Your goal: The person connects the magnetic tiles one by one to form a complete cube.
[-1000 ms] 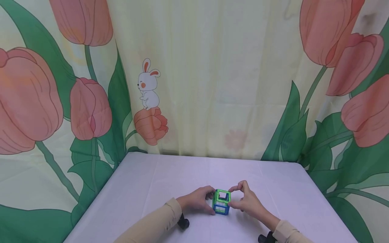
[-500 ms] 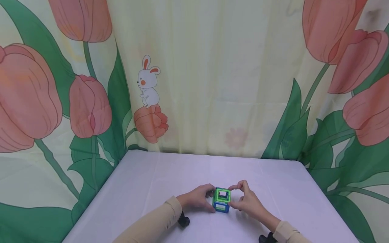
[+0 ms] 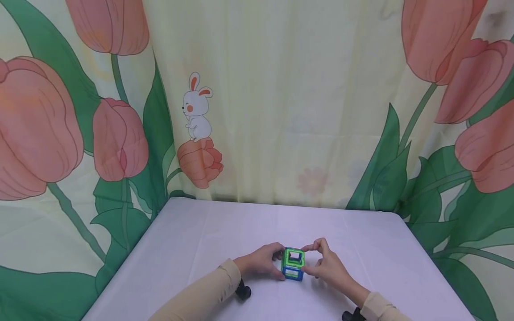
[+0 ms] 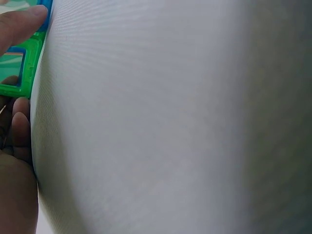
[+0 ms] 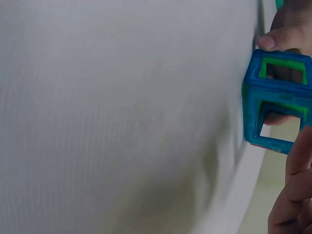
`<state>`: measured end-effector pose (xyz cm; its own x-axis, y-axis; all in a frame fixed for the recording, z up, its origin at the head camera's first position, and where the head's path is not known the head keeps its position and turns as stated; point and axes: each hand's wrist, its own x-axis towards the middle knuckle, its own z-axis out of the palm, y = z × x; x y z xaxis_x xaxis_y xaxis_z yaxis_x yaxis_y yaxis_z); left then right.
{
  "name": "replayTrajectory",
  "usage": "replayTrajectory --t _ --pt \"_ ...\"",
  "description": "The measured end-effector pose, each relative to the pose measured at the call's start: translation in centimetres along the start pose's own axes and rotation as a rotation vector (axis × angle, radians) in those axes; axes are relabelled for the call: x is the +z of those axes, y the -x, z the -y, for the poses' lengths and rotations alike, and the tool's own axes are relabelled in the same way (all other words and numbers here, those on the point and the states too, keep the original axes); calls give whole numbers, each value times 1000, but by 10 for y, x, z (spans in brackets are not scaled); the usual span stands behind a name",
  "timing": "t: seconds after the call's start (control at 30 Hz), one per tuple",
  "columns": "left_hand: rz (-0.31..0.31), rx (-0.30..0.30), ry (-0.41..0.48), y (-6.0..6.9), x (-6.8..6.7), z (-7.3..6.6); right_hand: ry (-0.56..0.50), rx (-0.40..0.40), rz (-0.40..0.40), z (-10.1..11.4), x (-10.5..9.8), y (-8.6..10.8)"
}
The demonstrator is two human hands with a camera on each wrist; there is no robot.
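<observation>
A small cube of green and blue magnetic tiles with open square frames [image 3: 294, 266] sits on the white table, held between both hands. My left hand [image 3: 259, 263] grips its left side, thumb low at the near corner and fingers behind. From the right, my right hand [image 3: 331, 267] pinches it between thumb and forefinger. A green frame [image 4: 32, 63] and part of a blue one show beside the left thumb in the left wrist view. Blue frames [image 5: 278, 88] face the right wrist camera, with green edges inside. Part of the left fingers is hidden behind the cube.
The white-covered table [image 3: 225, 227] reaches back to a curtain [image 3: 277, 111] printed with tulips and a rabbit. Black camera mounts [image 3: 243, 290] hang under both wrists, close to the tabletop. Beige sleeves cover the forearms.
The cube has shifted very slightly between the hands, and its green top frame looks more squared to the head camera. Both hands keep their hold; the head view has moved a little.
</observation>
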<state>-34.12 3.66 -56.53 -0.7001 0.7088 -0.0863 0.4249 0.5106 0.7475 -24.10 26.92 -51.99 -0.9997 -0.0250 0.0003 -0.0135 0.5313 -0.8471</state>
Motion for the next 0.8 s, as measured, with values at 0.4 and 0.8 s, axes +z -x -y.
replayTrajectory --t 0.4,0.8 --pt "7 39 -5 -2 2 3 224 -56 -53 7 -1 5" --pt "49 0 -12 -3 -2 -2 312 -122 -40 8 -8 4"
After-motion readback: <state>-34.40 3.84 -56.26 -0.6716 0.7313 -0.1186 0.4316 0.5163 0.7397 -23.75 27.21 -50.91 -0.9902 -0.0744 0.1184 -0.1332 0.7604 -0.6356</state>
